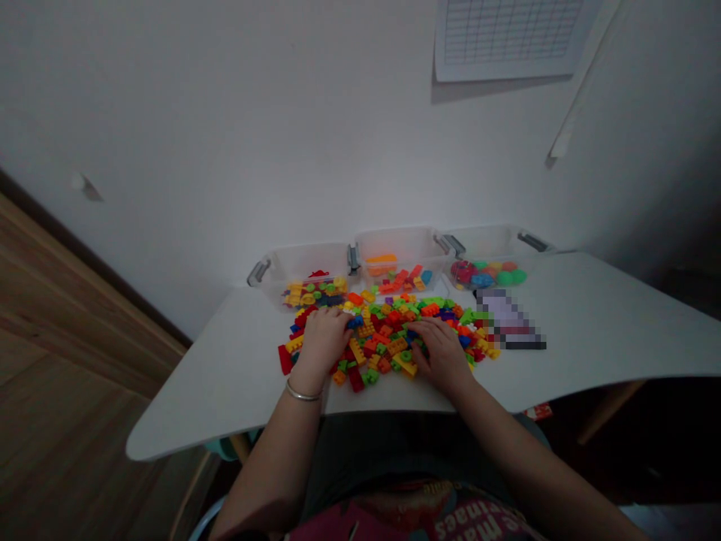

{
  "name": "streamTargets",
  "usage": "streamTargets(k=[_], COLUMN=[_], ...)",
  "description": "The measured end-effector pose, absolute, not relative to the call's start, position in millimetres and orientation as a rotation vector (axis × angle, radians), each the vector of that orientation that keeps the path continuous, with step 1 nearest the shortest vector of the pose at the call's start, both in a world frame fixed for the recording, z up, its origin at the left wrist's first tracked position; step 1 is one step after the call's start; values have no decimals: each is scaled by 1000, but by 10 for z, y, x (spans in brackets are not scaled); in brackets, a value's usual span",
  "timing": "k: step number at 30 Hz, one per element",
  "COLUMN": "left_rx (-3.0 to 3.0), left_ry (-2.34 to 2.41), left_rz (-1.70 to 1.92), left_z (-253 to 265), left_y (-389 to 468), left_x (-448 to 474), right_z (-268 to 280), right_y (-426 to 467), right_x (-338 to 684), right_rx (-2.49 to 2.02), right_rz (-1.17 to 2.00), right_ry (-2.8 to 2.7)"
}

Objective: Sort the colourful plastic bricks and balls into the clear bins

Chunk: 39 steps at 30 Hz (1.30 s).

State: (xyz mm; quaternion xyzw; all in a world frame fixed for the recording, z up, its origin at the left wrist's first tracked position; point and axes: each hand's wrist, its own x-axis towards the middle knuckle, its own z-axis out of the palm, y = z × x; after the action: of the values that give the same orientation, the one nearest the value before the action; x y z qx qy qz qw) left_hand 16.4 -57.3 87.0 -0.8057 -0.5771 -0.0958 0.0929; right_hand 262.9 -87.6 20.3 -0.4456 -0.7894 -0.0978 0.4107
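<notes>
A wide heap of small toy building blocks (386, 346) in red, yellow, orange, green and blue lies on the white table. My left hand (327, 334), with a silver bangle on its wrist, is at the left part of the heap. Its thumb and fingers bend in around a blue building block (356, 321), partly hidden by the fingertips. Over the right part of the heap is my right hand (443, 352), its thumb apart from the fingers. Those fingertips touch the blocks near another blue piece (413, 334); nothing shows gripped between them.
Three clear plastic bins stand along the wall: the left bin (307, 259) and middle bin (397, 244) hold blocks, the right bin (487, 240) round colourful pieces. A pixelated phone-like object (510, 319) lies right of the heap. The table's (236, 391) curved front edge is close to my body.
</notes>
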Motion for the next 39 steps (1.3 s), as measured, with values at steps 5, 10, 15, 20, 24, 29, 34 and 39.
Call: streamTargets(k=[5,10,15,20,24,29,34,39], left_rx=[-2329,-2361,-2409,-2419,-2411,-2512,-2525,-2507], left_ry=[-1736,-1786,-1757,-1732,-1707,-1705,-1726,-1804], left_rz=[-224,-188,-181,-129,-137,-228,-231,-151], left_z=[882,916,939,925,915,891,933,989], left_y=[-529,-443,-425,-442,-409,-356,-423,-578], left_x=[270,319,326,319,351,400,250,0], right_z=[204,209,202,204,208,201,198,185], right_y=[-874,-873,-874,-872,-870,-869,-865,-858], right_x=[2627,2629,2632,2630,2628,2631,2642,2648], right_rx=[-1114,-1098,-1113,-1093,-1097,-1113,-1100,-1090], right_rz=[-255,-256,-259,-265,-263,-262,-259,-240], right_ry=[-1984,-1991,-1983,-1982,-1987,-1993,-2004,-1998])
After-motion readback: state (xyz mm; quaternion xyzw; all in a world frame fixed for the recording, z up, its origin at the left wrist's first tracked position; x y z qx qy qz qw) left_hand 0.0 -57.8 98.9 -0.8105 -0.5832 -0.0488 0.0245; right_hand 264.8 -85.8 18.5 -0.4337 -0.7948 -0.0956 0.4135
